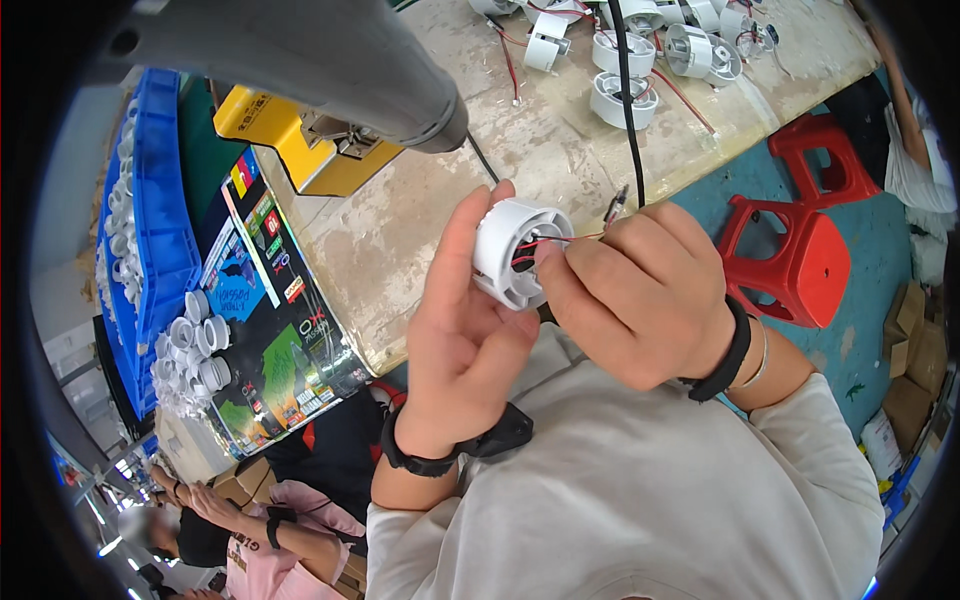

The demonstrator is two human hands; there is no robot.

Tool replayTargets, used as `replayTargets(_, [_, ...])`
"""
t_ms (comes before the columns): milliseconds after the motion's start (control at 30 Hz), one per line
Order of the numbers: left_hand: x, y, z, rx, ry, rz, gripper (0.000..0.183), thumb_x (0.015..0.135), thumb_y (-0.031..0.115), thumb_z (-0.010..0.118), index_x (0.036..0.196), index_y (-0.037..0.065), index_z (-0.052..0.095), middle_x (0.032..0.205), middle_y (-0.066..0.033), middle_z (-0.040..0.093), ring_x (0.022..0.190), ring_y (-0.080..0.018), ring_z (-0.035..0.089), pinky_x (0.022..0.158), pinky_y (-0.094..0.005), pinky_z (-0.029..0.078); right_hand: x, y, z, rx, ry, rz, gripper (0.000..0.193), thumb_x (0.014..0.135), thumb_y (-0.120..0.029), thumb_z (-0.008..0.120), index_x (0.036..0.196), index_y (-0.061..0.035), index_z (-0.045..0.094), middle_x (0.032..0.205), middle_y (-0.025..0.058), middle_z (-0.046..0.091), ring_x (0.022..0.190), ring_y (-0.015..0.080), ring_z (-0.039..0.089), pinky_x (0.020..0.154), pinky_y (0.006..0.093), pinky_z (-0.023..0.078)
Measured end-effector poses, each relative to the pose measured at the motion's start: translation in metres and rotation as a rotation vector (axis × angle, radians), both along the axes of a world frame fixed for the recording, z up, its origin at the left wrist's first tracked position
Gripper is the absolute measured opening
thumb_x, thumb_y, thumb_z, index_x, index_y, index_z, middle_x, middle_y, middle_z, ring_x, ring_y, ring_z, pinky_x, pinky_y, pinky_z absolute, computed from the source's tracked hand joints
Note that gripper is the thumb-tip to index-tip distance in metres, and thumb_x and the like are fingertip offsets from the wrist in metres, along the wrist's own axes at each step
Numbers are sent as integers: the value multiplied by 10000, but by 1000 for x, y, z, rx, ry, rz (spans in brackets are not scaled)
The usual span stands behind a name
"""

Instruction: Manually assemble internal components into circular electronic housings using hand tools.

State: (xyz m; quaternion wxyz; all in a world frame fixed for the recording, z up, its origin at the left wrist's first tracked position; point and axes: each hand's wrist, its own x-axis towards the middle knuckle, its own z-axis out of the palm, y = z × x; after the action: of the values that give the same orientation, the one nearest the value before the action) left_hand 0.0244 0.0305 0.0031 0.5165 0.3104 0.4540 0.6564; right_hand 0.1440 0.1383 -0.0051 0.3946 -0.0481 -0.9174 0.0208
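My left hand (462, 330) grips a white round plastic housing (515, 250) with slots, thumb and fingers around its rim. Red and black wires (545, 243) run out of its open face. My right hand (630, 295) pinches those wires at the housing's mouth, with bare wire ends (614, 208) sticking up past its fingers. Both wrists wear black bands. The housing is held above the front edge of a worn beige workbench (420, 220).
Several more white housings with red wires (625, 95) lie at the bench's far end, and a black cable (628, 100) crosses them. A grey tool (330, 60) hangs overhead, with a yellow device (300, 140), a printed carton of white parts (265, 330), a blue bin (160, 200) and red stools (800, 250) around. Another person (270, 540) sits lower left.
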Motion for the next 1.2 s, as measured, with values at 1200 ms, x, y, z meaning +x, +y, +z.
replayTargets(1200, [12, 11, -42, 21, 1366, 384, 754, 724, -1, 610, 1314, -53, 144, 1190, -240, 461, 941, -309, 564, 688, -301, 503, -4, -19, -17, -699, -30, 18, 329, 680, -59, 620, 1000, -70, 546, 731, 86, 555, 585, 234, 558, 497, 307, 443])
